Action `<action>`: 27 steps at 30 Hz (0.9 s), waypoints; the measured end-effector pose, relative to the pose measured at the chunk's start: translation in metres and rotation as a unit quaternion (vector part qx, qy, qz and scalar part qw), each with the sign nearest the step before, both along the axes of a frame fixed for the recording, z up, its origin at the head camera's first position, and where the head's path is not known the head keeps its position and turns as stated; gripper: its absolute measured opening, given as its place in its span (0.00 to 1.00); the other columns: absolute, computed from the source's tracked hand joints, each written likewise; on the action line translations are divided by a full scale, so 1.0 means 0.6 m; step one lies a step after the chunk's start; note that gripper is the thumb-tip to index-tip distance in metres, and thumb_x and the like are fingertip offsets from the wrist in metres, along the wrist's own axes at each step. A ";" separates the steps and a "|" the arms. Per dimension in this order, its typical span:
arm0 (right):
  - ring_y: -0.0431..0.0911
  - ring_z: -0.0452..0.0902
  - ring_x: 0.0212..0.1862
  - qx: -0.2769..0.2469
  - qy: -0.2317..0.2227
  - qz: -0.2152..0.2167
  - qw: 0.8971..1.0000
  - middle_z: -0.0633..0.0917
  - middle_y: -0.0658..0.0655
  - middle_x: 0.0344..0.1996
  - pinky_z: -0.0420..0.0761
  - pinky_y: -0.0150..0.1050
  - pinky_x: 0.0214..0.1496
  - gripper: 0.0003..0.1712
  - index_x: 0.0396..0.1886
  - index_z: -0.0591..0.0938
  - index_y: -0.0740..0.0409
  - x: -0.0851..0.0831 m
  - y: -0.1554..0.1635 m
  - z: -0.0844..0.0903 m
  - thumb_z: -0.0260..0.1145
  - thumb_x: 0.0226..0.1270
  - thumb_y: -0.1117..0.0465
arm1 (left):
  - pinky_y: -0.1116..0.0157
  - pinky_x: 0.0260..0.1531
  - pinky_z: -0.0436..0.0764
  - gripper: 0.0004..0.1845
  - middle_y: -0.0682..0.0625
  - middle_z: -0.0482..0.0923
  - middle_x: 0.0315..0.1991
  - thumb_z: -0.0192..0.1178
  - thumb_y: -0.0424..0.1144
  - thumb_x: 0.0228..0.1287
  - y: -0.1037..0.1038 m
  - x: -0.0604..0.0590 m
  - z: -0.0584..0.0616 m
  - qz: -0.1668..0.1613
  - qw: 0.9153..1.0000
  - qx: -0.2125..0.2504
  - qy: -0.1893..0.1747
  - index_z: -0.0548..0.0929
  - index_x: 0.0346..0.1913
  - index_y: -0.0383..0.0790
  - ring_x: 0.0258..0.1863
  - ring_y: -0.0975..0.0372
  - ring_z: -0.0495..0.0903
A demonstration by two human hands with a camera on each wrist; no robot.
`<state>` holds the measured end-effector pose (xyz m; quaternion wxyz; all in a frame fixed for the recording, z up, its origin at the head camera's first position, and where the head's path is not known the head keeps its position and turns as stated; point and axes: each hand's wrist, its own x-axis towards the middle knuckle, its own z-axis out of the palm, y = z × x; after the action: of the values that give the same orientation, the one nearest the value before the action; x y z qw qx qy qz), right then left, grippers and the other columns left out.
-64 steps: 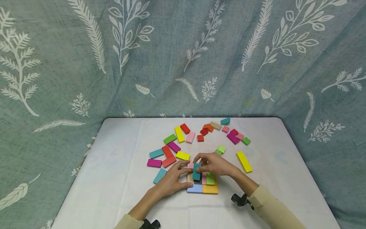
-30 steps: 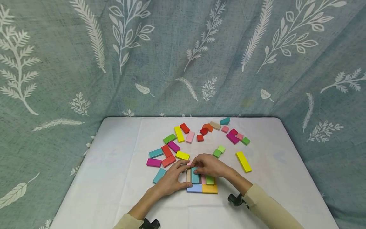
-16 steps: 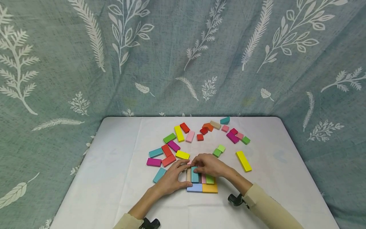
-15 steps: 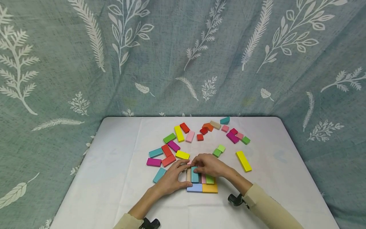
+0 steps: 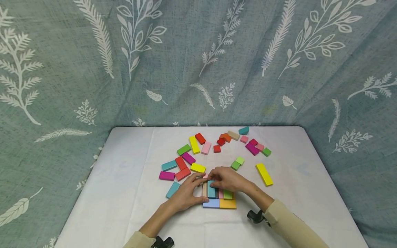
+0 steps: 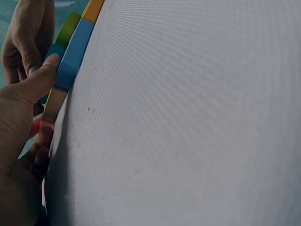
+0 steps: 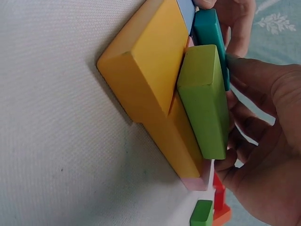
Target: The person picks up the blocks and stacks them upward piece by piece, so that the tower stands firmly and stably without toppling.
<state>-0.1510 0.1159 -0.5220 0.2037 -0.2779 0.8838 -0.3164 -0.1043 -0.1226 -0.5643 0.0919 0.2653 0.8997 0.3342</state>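
Wooden building blocks lie pushed together near the table's middle, with a light blue block [image 5: 211, 204] and an orange block [image 5: 227, 204] along the near edge. On top, a teal block [image 5: 211, 190] lies lengthwise left of a light green block [image 5: 227, 195]. My right hand [image 5: 228, 179] pinches the teal block, its thumb on the block's side in the right wrist view. My left hand [image 5: 187, 193] spans the left side of the group. Its thumb is at the near end of the teal block, and its fingers curl against a pink block [image 6: 45, 124] beyond a tan block [image 6: 54, 104].
Several loose blocks lie left of and beyond the group, among them a red block [image 5: 183, 174] and a magenta block [image 5: 167, 176]. Right of my right hand is a long yellow block [image 5: 264, 174]. Two green blocks [image 5: 235, 165] sit just beyond it. A patterned curtain [image 5: 198, 69] hangs behind.
My right hand has moved the teal block slightly left and nearer, from held tilted over the group to lying flat on it. In the last second nothing has visibly moved.
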 end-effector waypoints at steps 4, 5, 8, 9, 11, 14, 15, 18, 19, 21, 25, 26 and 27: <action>0.38 0.76 0.42 -0.003 -0.003 0.000 1.000 0.83 0.39 0.41 0.79 0.34 0.51 0.14 0.52 0.84 0.45 0.001 0.000 0.003 0.71 0.67 0.53 | 0.53 0.66 0.72 0.42 0.60 0.60 0.74 0.69 0.66 0.55 0.000 -0.001 -0.001 0.000 1.000 0.000 0.004 0.71 0.72 0.59 0.71 0.62 0.62; 0.38 0.76 0.42 -0.004 -0.003 0.001 1.000 0.83 0.40 0.41 0.79 0.34 0.51 0.14 0.52 0.84 0.45 0.002 0.000 0.003 0.71 0.67 0.53 | 0.54 0.66 0.72 0.42 0.60 0.60 0.74 0.69 0.66 0.55 0.000 -0.001 -0.002 -0.001 1.000 0.002 0.005 0.72 0.72 0.58 0.71 0.62 0.62; 0.38 0.76 0.43 -0.010 -0.010 0.003 1.000 0.83 0.40 0.41 0.80 0.33 0.50 0.15 0.52 0.84 0.45 0.002 0.002 0.007 0.71 0.67 0.52 | 0.53 0.66 0.72 0.42 0.59 0.61 0.74 0.69 0.65 0.55 -0.001 -0.001 -0.001 -0.003 1.000 0.004 0.006 0.72 0.72 0.58 0.71 0.62 0.63; 0.38 0.76 0.43 -0.013 -0.012 0.002 1.000 0.83 0.39 0.41 0.79 0.33 0.49 0.15 0.52 0.84 0.45 0.001 0.004 0.008 0.71 0.68 0.51 | 0.53 0.66 0.72 0.42 0.59 0.61 0.74 0.69 0.66 0.55 -0.001 0.000 -0.001 -0.003 1.000 0.004 0.006 0.72 0.72 0.58 0.71 0.62 0.63; 0.39 0.76 0.43 -0.023 -0.017 -0.002 1.000 0.82 0.39 0.41 0.79 0.33 0.48 0.14 0.52 0.84 0.45 -0.003 0.011 0.011 0.70 0.68 0.51 | 0.53 0.66 0.72 0.42 0.59 0.60 0.74 0.69 0.66 0.55 -0.001 0.000 -0.001 -0.004 1.000 0.002 0.006 0.71 0.72 0.58 0.71 0.62 0.62; 0.42 0.75 0.40 -0.035 -0.017 -0.025 0.999 0.82 0.41 0.40 0.79 0.33 0.42 0.14 0.52 0.85 0.47 -0.014 0.028 0.020 0.69 0.69 0.51 | 0.52 0.66 0.72 0.43 0.59 0.60 0.75 0.69 0.66 0.55 -0.001 0.000 0.000 -0.005 1.000 -0.004 0.006 0.71 0.73 0.59 0.71 0.61 0.62; 0.42 0.75 0.40 -0.039 -0.012 -0.034 0.999 0.82 0.42 0.40 0.79 0.34 0.41 0.14 0.52 0.85 0.48 -0.020 0.035 0.022 0.69 0.69 0.52 | 0.51 0.66 0.72 0.43 0.59 0.60 0.75 0.69 0.66 0.55 -0.001 0.000 0.000 -0.005 1.000 -0.006 0.006 0.70 0.73 0.59 0.72 0.61 0.61; 0.45 0.75 0.39 -0.048 0.003 -0.067 0.997 0.83 0.45 0.40 0.79 0.35 0.38 0.15 0.53 0.85 0.52 -0.039 0.064 0.030 0.69 0.69 0.54 | 0.51 0.66 0.72 0.43 0.59 0.60 0.74 0.70 0.65 0.55 0.000 -0.001 0.000 -0.003 1.000 -0.007 0.006 0.71 0.73 0.58 0.72 0.60 0.62; 0.46 0.75 0.39 -0.049 0.007 -0.079 0.996 0.83 0.46 0.40 0.79 0.35 0.38 0.15 0.53 0.85 0.53 -0.046 0.075 0.032 0.69 0.69 0.55 | 0.51 0.66 0.72 0.43 0.59 0.60 0.74 0.70 0.65 0.55 0.000 -0.001 -0.001 -0.002 1.000 -0.008 0.006 0.71 0.73 0.58 0.71 0.60 0.62; 0.47 0.75 0.40 -0.051 0.016 -0.101 0.993 0.83 0.48 0.41 0.79 0.36 0.37 0.15 0.53 0.85 0.55 -0.060 0.099 0.036 0.69 0.70 0.56 | 0.51 0.65 0.72 0.43 0.59 0.60 0.74 0.70 0.65 0.55 0.001 -0.001 -0.002 -0.001 1.000 -0.008 0.005 0.71 0.73 0.58 0.72 0.60 0.61; 0.48 0.75 0.41 -0.034 0.029 -0.144 0.989 0.84 0.51 0.42 0.78 0.39 0.39 0.16 0.53 0.85 0.58 -0.088 0.149 0.043 0.68 0.71 0.57 | 0.52 0.65 0.73 0.43 0.59 0.60 0.75 0.70 0.64 0.55 0.001 0.000 -0.003 -0.001 1.000 -0.007 0.006 0.71 0.73 0.57 0.72 0.61 0.61; 0.48 0.75 0.41 -0.026 0.034 -0.152 0.987 0.84 0.52 0.42 0.78 0.39 0.39 0.16 0.53 0.85 0.58 -0.095 0.161 0.043 0.67 0.71 0.57 | 0.52 0.65 0.73 0.43 0.59 0.60 0.75 0.70 0.64 0.55 0.001 0.000 -0.004 -0.001 1.000 -0.007 0.005 0.71 0.73 0.57 0.72 0.61 0.61; 0.49 0.74 0.40 -0.017 0.038 -0.161 0.986 0.84 0.53 0.42 0.77 0.39 0.40 0.15 0.54 0.84 0.58 -0.102 0.172 0.044 0.67 0.71 0.57 | 0.52 0.65 0.73 0.43 0.59 0.60 0.75 0.71 0.64 0.55 0.001 0.000 -0.004 -0.001 1.000 -0.007 0.005 0.71 0.73 0.57 0.72 0.61 0.61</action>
<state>-0.2122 0.2191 -0.4957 0.1118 -0.1476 0.9186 -0.3491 -0.1041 -0.1221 -0.5667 0.0897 0.2673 0.9021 0.3267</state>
